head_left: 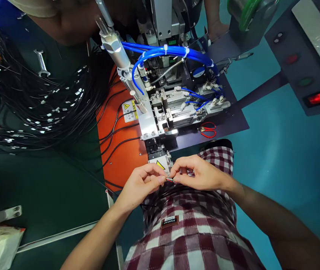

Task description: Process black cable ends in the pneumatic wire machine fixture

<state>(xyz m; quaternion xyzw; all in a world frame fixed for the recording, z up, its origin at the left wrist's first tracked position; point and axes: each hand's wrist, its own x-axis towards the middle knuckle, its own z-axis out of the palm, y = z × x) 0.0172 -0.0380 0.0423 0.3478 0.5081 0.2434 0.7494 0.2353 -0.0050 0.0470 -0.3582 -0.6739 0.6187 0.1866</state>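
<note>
Thin coloured wires (169, 180), red, white and dark, show in the small gap between my hands, just above my lap. My left hand (144, 182) pinches them at one side with thumb and forefinger. From the other side my right hand (195, 173) pinches them too, its fingers curled. Right behind my fingertips is the front of a metal machine (156, 123), with a yellow triangle warning label (160, 165) partly covered by my hands. Black cables (126, 144) run from the left across an orange plate (120, 161) into the machine.
A big bundle of black cables (50, 123) with shiny ends covers the green table at left, near a wrench (41, 63). Red-handled pliers (208, 130) lie right of the machine. Blue air hoses (173, 50) arch over it. A panel has a lit red switch (319, 98). Another person's arm (217, 30) is behind.
</note>
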